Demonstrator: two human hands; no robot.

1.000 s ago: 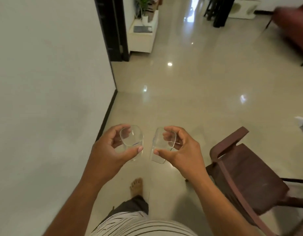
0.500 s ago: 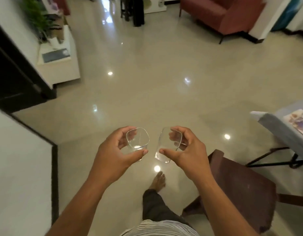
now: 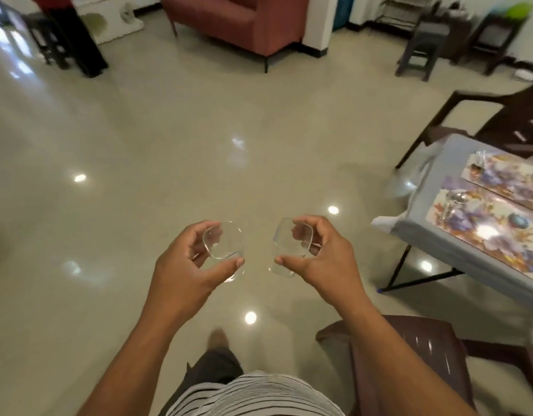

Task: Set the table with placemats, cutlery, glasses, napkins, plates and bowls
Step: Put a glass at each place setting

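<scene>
I carry two clear drinking glasses over the shiny floor. My left hand grips the left glass with fingers and thumb curled round it. My right hand grips the right glass, which tilts to the left. At the right edge stands the table under a grey cloth. Two floral placemats lie on it, each with cutlery at its near end.
A dark brown plastic chair stands just below my right arm, and another sits behind the table. A red sofa and dark stools line the far side. A person's dark legs show at far left.
The view has swung right: the white wall and doorway have left the frame and the table with its placemats has come in. Both hands keep the same hold on the glasses.
</scene>
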